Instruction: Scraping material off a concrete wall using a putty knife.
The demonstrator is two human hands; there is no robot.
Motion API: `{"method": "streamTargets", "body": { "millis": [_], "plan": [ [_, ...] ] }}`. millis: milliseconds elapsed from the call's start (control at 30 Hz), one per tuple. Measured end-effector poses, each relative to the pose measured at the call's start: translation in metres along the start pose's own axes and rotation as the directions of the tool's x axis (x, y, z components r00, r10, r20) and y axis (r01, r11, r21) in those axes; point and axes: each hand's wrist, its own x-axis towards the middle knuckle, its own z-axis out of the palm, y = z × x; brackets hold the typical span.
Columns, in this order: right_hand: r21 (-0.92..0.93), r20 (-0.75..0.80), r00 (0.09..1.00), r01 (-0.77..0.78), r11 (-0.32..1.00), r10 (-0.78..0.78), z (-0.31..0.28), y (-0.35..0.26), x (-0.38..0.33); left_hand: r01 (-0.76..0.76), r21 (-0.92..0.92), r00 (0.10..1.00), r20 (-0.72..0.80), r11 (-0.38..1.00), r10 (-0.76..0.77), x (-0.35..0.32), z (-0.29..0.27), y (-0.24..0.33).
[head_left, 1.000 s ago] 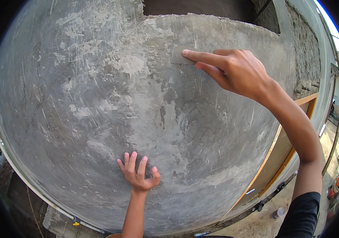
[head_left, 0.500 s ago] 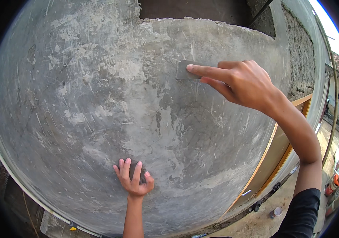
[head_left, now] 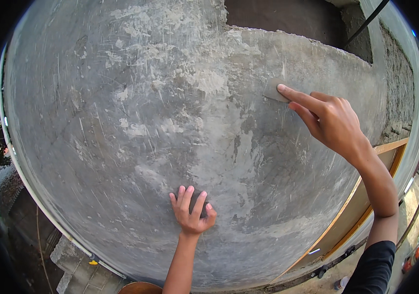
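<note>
Pinching a thin grey scraper (head_left: pixel 272 91) in the right hand (head_left: pixel 334 120), extending the index finger over it, and holding it against the grey wall (head_left: pixel 136 220), below the broken lower edge of a dark opening (head_left: pixel 288 20). Spreading the parted fingers of the left hand (head_left: pixel 193 215) near the wall's lower edge, well apart from the right, leaving unclear the dark patch under the palm. Holding the right forearm across a wooden frame (head_left: pixel 397 160) by the wall's right edge. Facing also a black bar (head_left: pixel 368 20) at the opening's right corner, rough plaster (head_left: pixel 398 78) beside it, and, beyond the wall's lower left edge, grey blocks (head_left: pixel 81 269).
</note>
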Motion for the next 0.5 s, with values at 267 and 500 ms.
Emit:
{"method": "streamTargets", "body": {
  "millis": [267,500],
  "plan": [
    [-0.081,0.041,0.997,0.071,0.994,-0.068,-0.016,0.001,0.005,-0.009,0.01,1.0,0.024,1.0,0.009,0.002,-0.014,-0.007],
    [-0.043,-0.064,0.994,0.082,0.996,-0.085,-0.005,0.002,0.012,0.08,-0.048,0.997,0.015,0.996,-0.079,-0.001,-0.004,0.003]
  ]
}}
